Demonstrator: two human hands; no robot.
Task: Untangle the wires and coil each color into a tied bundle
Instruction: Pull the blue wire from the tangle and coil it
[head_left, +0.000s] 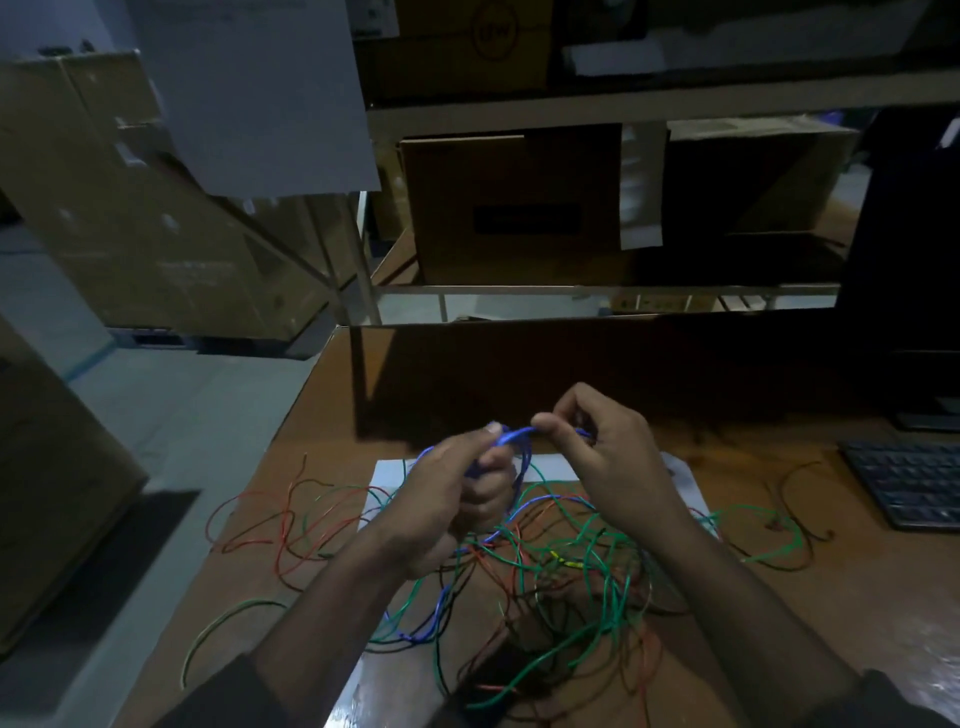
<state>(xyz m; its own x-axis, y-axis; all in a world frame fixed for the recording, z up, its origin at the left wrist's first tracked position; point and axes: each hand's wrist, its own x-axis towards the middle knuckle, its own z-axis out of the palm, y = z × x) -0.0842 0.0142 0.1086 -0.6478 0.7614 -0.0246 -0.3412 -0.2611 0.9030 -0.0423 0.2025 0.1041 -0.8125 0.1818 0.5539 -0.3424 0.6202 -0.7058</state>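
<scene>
While both hands, left hand (457, 493) and right hand (602, 447), pinch the blue wire (511, 435), better wind even loops without pulling the tangle (561, 566)

A tangle of thin plastic-coated wires (550, 566) lay on the brown wooden table (322, 415), partly over a white paper sheet (392, 475); a dark flat keyboard (909, 483) sat to its right, with cardboard boxes (514, 208) behind.

dim, grainy wide-angle view with bent edges, soft blurred shelving (623, 104) behind, a hard shadow across the table (322, 467) and glare near its front edge.
</scene>
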